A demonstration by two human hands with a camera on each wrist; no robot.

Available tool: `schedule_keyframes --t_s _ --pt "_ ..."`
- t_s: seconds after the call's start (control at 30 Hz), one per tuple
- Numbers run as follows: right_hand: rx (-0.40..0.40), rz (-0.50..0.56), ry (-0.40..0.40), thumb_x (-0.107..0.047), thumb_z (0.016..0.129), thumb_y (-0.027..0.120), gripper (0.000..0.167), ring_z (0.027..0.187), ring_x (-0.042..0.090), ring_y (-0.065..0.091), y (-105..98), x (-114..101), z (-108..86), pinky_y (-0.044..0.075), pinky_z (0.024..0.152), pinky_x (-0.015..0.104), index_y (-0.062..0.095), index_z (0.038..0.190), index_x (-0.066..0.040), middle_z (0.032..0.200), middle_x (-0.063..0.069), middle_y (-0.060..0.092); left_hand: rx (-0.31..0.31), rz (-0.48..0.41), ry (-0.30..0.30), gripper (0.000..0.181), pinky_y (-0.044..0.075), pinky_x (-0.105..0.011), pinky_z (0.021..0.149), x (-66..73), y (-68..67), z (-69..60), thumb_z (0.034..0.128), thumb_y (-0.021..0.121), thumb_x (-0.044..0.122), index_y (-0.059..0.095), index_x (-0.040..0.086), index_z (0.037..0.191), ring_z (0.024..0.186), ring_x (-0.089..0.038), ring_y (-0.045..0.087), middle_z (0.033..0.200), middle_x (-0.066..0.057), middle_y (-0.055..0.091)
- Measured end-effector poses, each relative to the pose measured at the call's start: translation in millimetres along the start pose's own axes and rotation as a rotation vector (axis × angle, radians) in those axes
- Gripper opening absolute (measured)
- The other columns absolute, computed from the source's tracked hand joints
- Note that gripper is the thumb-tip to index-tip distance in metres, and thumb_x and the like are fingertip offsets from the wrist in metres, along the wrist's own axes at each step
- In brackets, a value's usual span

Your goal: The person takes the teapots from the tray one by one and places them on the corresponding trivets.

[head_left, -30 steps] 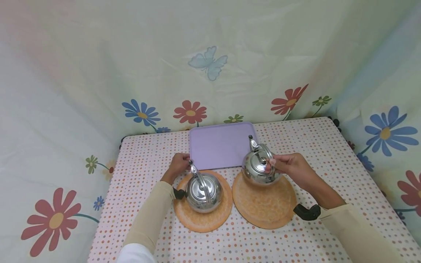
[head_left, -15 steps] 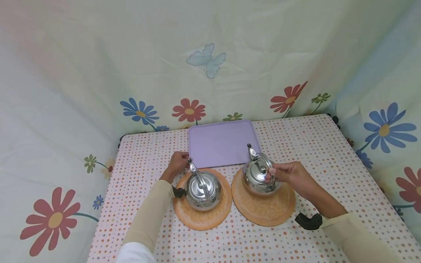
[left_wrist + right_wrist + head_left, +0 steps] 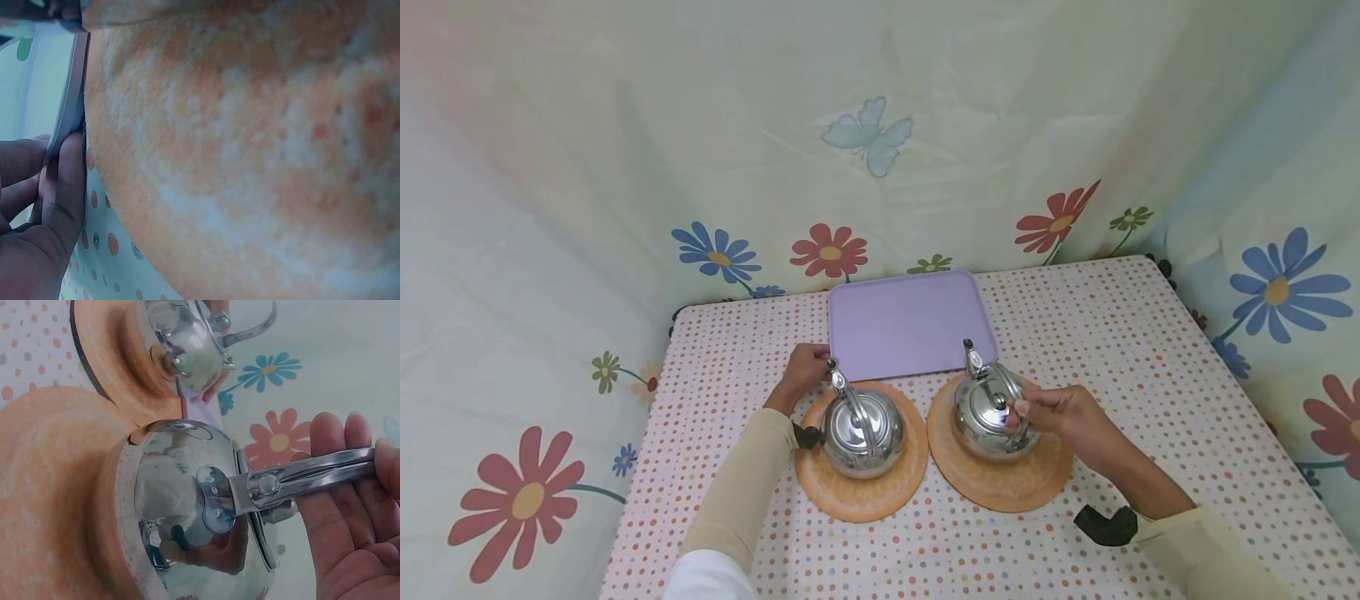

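Note:
My right hand (image 3: 1078, 425) holds the arched handle of a shiny steel kettle (image 3: 988, 435) over the right round orange mat (image 3: 1007, 495). In the right wrist view the fingers curl under that handle (image 3: 325, 472), and the kettle's base is at the mat; full contact is hard to tell. My left hand (image 3: 802, 372) pinches the near-left corner of a lilac tray (image 3: 906, 325). Seen from the left wrist, thumb and fingers (image 3: 65, 187) grip the tray's rim (image 3: 72, 94). A second steel kettle (image 3: 863, 437) stands on the left round mat (image 3: 860, 507), beside my left wrist.
A dotted cloth (image 3: 880, 558) covers the table. Behind the tray hangs a flowered curtain (image 3: 760, 167), which also runs along both sides. The two mats lie side by side in front of the tray, both kettle spouts pointing towards the back.
My right hand and its kettle have come towards me and lower, from the tray's near edge to over the right mat. The left hand keeps its grip on the tray; the left kettle stays put.

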State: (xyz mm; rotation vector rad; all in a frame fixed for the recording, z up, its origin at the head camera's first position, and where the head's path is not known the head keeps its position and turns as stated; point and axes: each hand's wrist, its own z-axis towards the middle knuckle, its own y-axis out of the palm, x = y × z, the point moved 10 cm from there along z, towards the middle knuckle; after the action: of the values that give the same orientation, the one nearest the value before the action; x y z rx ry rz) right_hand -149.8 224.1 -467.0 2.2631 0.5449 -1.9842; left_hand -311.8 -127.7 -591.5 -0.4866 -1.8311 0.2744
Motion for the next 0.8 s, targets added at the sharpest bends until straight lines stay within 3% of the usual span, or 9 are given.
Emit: schedule_keyframes --t_s 0.07,0.27,0.4,0.63,0.8 --pt "-0.009 0.005 -0.012 -0.013 0.100 0.054 0.032 0.091 0.013 0.068 2 1 -1.9 0.054 0.084 0.022 0.065 0.103 0.017 0.088 0.010 0.072 0.000 -0.005 -0.002 0.039 0.058 -0.027 0.061 -0.8 -1.1 -0.7 0.0867 0.054 -0.010 0.059 -0.009 0.126 0.070 -0.017 0.064 0.095 -0.015 0.060" --pt "-0.033 0.027 -0.100 -0.007 0.101 0.051 0.030 0.094 0.011 0.066 11 -1 -9.2 0.054 0.085 0.022 0.064 0.099 0.019 0.087 0.011 0.071 -0.008 -0.006 -0.007 0.040 0.058 -0.027 0.061 -2.2 -9.1 -5.5 0.0892 0.057 -0.008 0.056 -0.009 0.129 0.070 -0.017 0.065 0.099 -0.016 0.061" --pt "0.000 0.015 -0.142 -0.005 0.101 0.050 0.027 0.092 0.011 0.066 12 -2 -11.6 0.054 0.084 0.022 0.065 0.097 0.018 0.086 0.011 0.070 -0.006 0.002 0.000 0.037 0.057 -0.026 0.061 0.8 -15.0 -9.3 0.0910 0.059 -0.004 0.057 -0.009 0.127 0.068 -0.016 0.064 0.098 -0.016 0.061" --pt "0.044 -0.034 -0.101 -0.010 0.101 0.052 0.026 0.093 0.010 0.064 13 0 -14.5 0.055 0.082 0.024 0.069 0.096 0.009 0.088 0.011 0.070 -0.013 -0.004 -0.030 0.032 0.057 -0.026 0.062 -2.6 -16.5 -10.9 0.0916 0.060 -0.002 0.060 -0.008 0.123 0.068 -0.015 0.063 0.096 -0.014 0.060" --pt "0.054 0.010 -0.108 -0.008 0.100 0.053 0.027 0.096 0.012 0.067 8 0 -19.6 0.054 0.084 0.023 0.061 0.112 0.015 0.095 0.012 0.072 -0.014 -0.017 -0.029 0.036 0.058 -0.026 0.063 -1.5 -11.0 -9.2 0.0919 0.062 0.000 0.058 -0.008 0.127 0.069 -0.016 0.063 0.098 -0.016 0.062"
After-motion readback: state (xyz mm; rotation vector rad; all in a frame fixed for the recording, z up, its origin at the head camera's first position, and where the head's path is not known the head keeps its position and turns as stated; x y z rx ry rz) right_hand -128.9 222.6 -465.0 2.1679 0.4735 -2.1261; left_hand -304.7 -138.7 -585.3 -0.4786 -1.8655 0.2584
